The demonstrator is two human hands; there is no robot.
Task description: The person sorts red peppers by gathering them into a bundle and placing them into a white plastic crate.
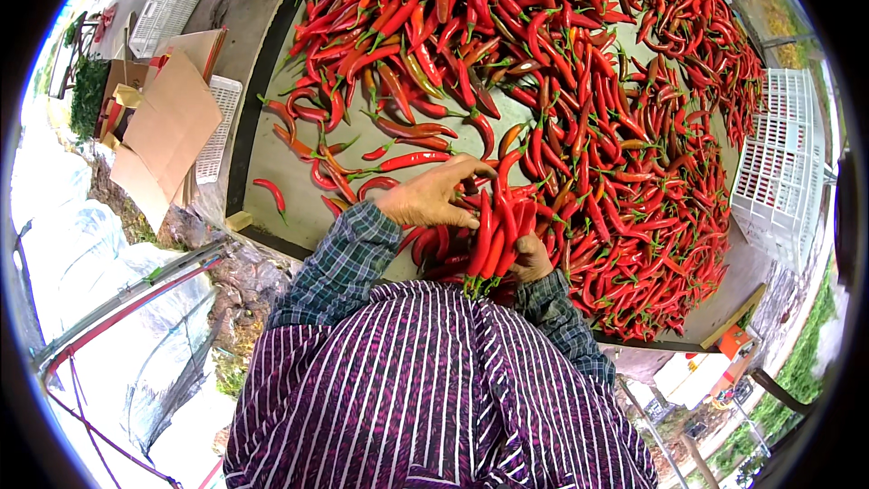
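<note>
Close to my body, a small bunch of long red chili peppers [489,240] with green stems points down toward me between my hands. My right hand [532,259] grips the bunch from its right side, its fingers mostly behind the peppers. From the left, my left hand [439,196] reaches over with thumb and fingers curled around peppers at the top of the bunch. More chili peppers [625,181] lie in a wide heap on the pale tabletop [272,158], some with dark or orange patches. One single chili pepper [271,196] rests apart at the left.
A white plastic crate [780,167] stands tilted at the table's right edge. Left of the table are flattened cardboard [172,127] and another white crate [167,14]. A dark rim [258,81] borders the tabletop. Clear plastic sheeting [136,308] covers the ground at lower left.
</note>
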